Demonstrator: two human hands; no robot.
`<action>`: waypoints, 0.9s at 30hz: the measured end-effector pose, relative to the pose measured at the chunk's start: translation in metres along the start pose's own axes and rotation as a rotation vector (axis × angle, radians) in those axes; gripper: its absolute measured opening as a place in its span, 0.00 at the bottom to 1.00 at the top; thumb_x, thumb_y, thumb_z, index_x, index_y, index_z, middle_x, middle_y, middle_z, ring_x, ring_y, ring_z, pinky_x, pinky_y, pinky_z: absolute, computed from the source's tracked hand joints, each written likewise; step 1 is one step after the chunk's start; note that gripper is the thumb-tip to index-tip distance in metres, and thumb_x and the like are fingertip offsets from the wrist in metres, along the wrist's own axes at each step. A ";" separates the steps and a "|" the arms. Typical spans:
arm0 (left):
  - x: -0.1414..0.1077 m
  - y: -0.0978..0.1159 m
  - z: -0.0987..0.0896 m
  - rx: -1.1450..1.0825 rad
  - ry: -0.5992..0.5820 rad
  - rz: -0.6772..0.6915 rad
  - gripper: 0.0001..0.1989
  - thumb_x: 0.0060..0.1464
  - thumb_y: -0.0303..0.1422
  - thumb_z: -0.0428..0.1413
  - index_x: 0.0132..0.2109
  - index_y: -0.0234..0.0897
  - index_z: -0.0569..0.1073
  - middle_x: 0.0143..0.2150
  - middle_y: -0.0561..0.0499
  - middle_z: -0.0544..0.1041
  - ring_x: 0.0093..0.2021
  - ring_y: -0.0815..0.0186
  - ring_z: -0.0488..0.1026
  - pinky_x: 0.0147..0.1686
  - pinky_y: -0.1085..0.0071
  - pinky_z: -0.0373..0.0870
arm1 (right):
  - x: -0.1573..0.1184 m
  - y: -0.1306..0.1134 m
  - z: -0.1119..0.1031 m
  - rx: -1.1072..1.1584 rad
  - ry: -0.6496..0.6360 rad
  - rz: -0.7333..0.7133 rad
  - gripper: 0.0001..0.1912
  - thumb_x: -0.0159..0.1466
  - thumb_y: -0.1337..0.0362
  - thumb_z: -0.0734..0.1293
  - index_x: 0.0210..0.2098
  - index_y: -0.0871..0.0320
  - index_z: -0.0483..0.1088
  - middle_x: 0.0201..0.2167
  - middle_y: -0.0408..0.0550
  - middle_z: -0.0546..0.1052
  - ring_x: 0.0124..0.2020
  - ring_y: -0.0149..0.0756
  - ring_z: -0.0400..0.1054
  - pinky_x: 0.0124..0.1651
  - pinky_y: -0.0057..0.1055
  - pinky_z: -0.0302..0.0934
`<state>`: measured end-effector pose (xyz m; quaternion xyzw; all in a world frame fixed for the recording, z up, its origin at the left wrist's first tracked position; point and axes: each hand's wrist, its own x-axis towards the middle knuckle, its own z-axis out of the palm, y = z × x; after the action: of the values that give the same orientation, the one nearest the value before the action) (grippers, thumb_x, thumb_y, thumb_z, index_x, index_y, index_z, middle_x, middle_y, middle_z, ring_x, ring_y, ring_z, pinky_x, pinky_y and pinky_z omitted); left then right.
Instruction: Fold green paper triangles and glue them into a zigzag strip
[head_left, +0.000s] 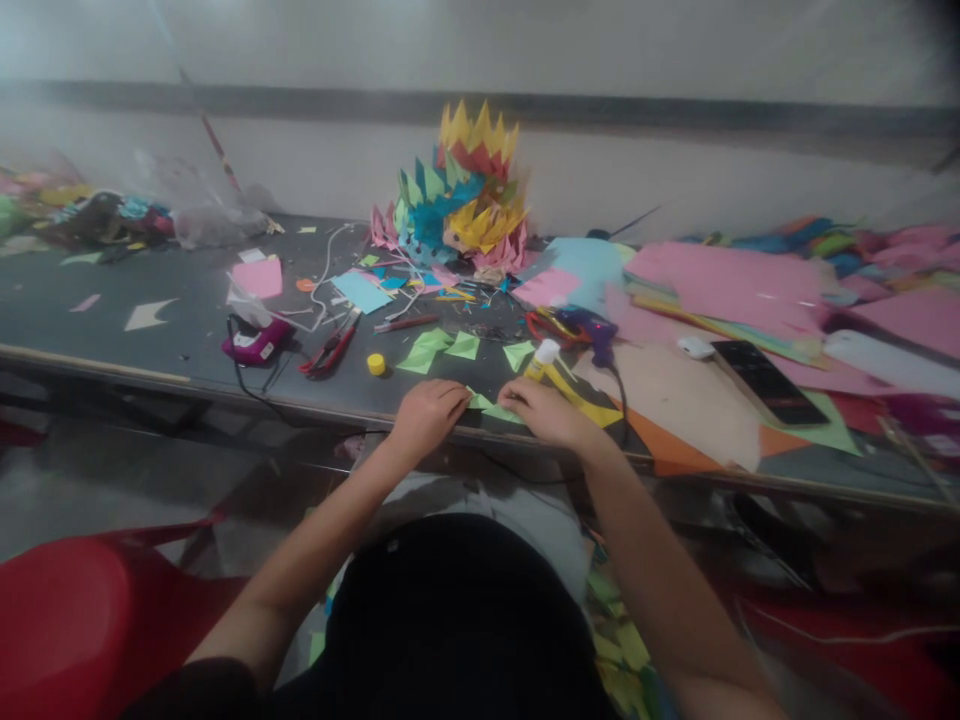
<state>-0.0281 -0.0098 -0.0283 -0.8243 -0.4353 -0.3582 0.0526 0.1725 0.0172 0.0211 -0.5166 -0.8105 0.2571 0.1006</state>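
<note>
Near the table's front edge, my left hand pinches one end of a light green paper piece. The other end is between the closed fingers of my right hand. Folded green paper pieces lie just beyond, one more beside them and another behind my right hand. A glue stick with a white top stands close to that hand. Its likely match, a small yellow cap, sits left of the green pieces. Exact finger contact is slightly blurred.
Pliers with red handles and a purple device lie to the left. At the back rises a colourful folded-paper model. On the right are a phone, pink sheets and a glue gun. A red chair stands lower left.
</note>
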 end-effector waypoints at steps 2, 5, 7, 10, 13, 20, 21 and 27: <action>-0.001 0.000 0.000 -0.004 -0.021 0.014 0.09 0.59 0.30 0.48 0.37 0.36 0.73 0.37 0.48 0.77 0.38 0.66 0.73 0.39 0.69 0.67 | 0.001 -0.002 0.000 -0.007 0.001 0.004 0.08 0.61 0.66 0.58 0.32 0.56 0.69 0.38 0.49 0.74 0.41 0.38 0.67 0.43 0.33 0.57; -0.001 -0.001 -0.002 -0.009 -0.053 0.040 0.08 0.58 0.29 0.49 0.37 0.37 0.73 0.37 0.49 0.77 0.38 0.66 0.73 0.38 0.69 0.66 | 0.001 -0.007 0.001 -0.030 -0.002 0.024 0.08 0.61 0.66 0.58 0.32 0.56 0.69 0.38 0.49 0.74 0.41 0.38 0.67 0.44 0.33 0.56; -0.001 -0.001 -0.002 -0.008 -0.064 0.045 0.08 0.58 0.28 0.49 0.37 0.37 0.73 0.37 0.49 0.77 0.38 0.66 0.72 0.38 0.69 0.66 | 0.002 -0.012 0.001 -0.049 -0.002 0.041 0.09 0.62 0.66 0.58 0.33 0.56 0.70 0.38 0.49 0.74 0.41 0.38 0.67 0.44 0.33 0.56; -0.001 -0.001 -0.003 -0.010 -0.061 0.057 0.08 0.58 0.28 0.49 0.37 0.36 0.73 0.37 0.49 0.77 0.38 0.66 0.72 0.39 0.69 0.67 | 0.003 -0.016 0.002 -0.083 -0.007 0.071 0.09 0.62 0.66 0.58 0.34 0.56 0.70 0.39 0.49 0.74 0.41 0.39 0.67 0.44 0.34 0.56; -0.002 -0.002 -0.002 -0.019 -0.042 0.081 0.08 0.58 0.28 0.49 0.37 0.36 0.73 0.37 0.49 0.77 0.38 0.66 0.72 0.39 0.69 0.67 | 0.005 -0.017 0.004 -0.115 -0.013 0.073 0.09 0.62 0.67 0.58 0.34 0.57 0.70 0.40 0.50 0.75 0.41 0.39 0.67 0.44 0.33 0.55; -0.003 -0.003 0.000 -0.023 -0.076 0.085 0.08 0.58 0.27 0.48 0.38 0.35 0.73 0.38 0.48 0.77 0.38 0.66 0.72 0.39 0.69 0.69 | 0.010 -0.019 0.008 -0.189 -0.034 0.096 0.11 0.63 0.67 0.57 0.35 0.57 0.71 0.41 0.52 0.75 0.43 0.41 0.67 0.45 0.34 0.54; -0.003 -0.002 -0.001 -0.020 -0.080 0.083 0.09 0.58 0.27 0.48 0.38 0.35 0.73 0.38 0.47 0.77 0.39 0.65 0.71 0.39 0.69 0.69 | 0.011 -0.021 0.008 -0.202 -0.038 0.099 0.11 0.63 0.67 0.57 0.36 0.57 0.71 0.42 0.52 0.75 0.44 0.41 0.67 0.45 0.34 0.54; 0.000 0.002 -0.005 -0.016 -0.115 0.074 0.09 0.58 0.28 0.48 0.38 0.35 0.73 0.37 0.47 0.77 0.38 0.65 0.72 0.39 0.69 0.69 | 0.017 -0.027 0.013 -0.262 -0.040 0.083 0.12 0.63 0.68 0.56 0.36 0.58 0.71 0.41 0.54 0.74 0.42 0.41 0.67 0.43 0.35 0.53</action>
<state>-0.0290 -0.0131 -0.0237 -0.8593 -0.4041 -0.3118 0.0342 0.1377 0.0192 0.0222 -0.5533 -0.8168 0.1632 0.0051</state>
